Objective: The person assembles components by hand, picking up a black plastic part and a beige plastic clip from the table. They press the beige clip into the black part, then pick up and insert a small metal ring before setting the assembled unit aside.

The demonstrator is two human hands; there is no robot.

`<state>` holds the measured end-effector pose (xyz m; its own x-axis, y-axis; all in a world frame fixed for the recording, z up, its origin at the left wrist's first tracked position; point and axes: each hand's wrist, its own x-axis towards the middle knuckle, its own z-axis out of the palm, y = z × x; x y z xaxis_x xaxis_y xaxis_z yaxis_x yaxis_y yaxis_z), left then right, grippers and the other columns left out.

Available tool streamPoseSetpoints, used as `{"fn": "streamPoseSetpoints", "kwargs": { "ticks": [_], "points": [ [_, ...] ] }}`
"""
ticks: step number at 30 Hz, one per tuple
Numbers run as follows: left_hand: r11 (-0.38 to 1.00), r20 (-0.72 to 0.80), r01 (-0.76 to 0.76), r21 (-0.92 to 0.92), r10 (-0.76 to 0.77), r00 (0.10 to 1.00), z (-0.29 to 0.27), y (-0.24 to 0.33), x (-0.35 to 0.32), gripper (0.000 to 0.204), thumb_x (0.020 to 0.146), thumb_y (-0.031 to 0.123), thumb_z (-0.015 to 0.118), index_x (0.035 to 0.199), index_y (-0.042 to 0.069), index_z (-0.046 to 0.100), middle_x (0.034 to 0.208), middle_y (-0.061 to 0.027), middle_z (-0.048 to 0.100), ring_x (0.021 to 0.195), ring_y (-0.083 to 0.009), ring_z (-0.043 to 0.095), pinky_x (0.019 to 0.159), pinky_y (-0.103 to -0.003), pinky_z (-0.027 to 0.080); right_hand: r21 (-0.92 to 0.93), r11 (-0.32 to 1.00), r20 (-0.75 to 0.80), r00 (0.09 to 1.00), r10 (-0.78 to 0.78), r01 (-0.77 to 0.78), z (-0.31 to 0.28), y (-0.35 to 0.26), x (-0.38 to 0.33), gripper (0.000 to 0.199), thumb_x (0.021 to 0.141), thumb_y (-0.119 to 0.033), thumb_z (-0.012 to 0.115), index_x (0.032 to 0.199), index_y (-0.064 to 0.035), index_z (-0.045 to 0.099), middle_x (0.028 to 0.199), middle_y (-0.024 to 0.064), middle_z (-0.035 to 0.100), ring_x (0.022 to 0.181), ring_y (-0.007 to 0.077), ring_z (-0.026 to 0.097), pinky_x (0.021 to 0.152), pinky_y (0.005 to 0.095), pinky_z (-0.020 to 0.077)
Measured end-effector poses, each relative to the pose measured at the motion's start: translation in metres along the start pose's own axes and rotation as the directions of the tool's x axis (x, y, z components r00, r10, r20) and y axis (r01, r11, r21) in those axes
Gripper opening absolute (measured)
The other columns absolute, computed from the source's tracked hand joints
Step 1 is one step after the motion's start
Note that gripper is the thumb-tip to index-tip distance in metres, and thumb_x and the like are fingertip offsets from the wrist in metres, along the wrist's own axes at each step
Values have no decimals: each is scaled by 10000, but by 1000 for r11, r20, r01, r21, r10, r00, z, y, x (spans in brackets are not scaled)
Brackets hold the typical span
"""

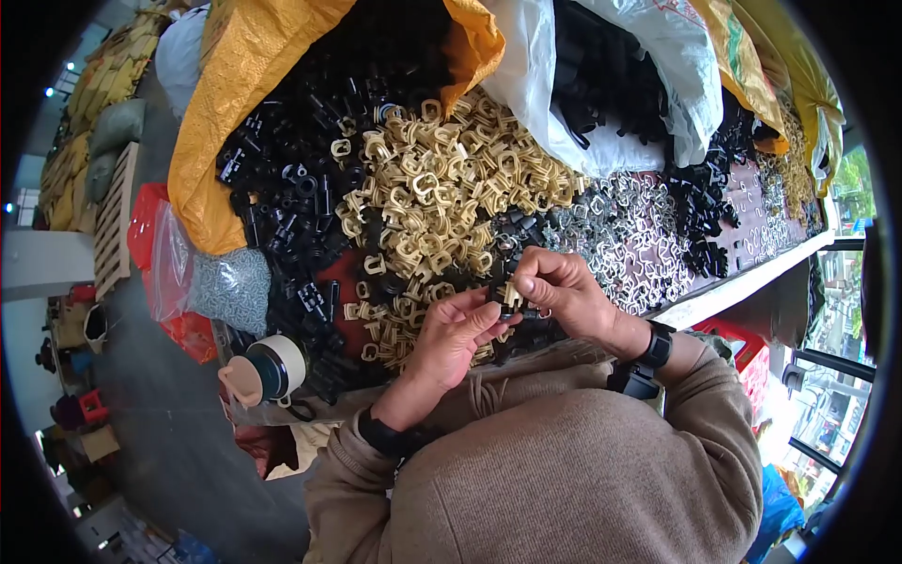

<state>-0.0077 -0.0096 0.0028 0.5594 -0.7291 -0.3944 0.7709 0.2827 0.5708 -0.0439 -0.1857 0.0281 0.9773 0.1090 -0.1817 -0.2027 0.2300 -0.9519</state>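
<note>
My left hand and my right hand meet above the near edge of the table. Between their fingertips is a small black plastic fitting with a cream clip on it; the fingers partly cover both. The left thumb and fingers pinch the black part from below, and the right thumb and forefinger close on the cream clip from above. Just beyond lies a big heap of cream plastic clips. Black plastic fittings are heaped to its left, and bent metal clips spread out to the right.
An orange woven sack and a white plastic bag spill black parts onto the table. At the left corner stand a lidded cup and a clear bag of small grey pieces. A wooden pallet leans farther left.
</note>
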Motion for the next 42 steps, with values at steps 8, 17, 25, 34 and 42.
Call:
{"fn": "streamPoseSetpoints", "kwargs": {
  "ticks": [8,17,25,34,42],
  "points": [
    [997,37,-68,35,66,997,10,-1,-14,234,791,131,552,998,24,538,904,-75,587,831,-233,586,683,-237,488,-91,984,16,989,-150,151,6,-11,-13,148,812,-149,536,768,-8,526,690,-26,484,646,27,422,565,176,361],
    [993,-43,42,113,-37,998,13,5,-8,245,781,139,570,990,16,539,886,-54,589,783,-169,588,660,-213,473,-11,998,-94,993,-65,64,6,7,-4,150,792,-167,565,782,-32,499,717,-36,428,656,45,407,599,179,353],
    [1000,-117,4,20,-2,993,-4,8,6,232,783,139,525,967,5,482,865,-121,579,755,-191,591,650,-220,480,-867,429,147,953,-266,253,-26,31,2,256,700,-176,627,868,-54,477,712,52,468,515,175,511,454,294,410],
    [998,-161,-56,2,56,985,-1,7,-5,235,776,99,531,972,0,450,859,-122,570,741,-195,590,642,-234,486,-973,158,130,962,-239,170,-15,39,3,222,672,-199,595,788,-68,459,709,80,459,565,246,542,464,338,436],
    [995,-172,-86,58,95,981,2,3,-17,234,773,119,536,973,33,453,878,-122,568,745,-166,577,645,-227,475,-893,383,151,958,-244,238,-14,43,2,226,704,-171,601,843,-48,473,686,69,464,541,200,507,472,305,411]
  ]
}}
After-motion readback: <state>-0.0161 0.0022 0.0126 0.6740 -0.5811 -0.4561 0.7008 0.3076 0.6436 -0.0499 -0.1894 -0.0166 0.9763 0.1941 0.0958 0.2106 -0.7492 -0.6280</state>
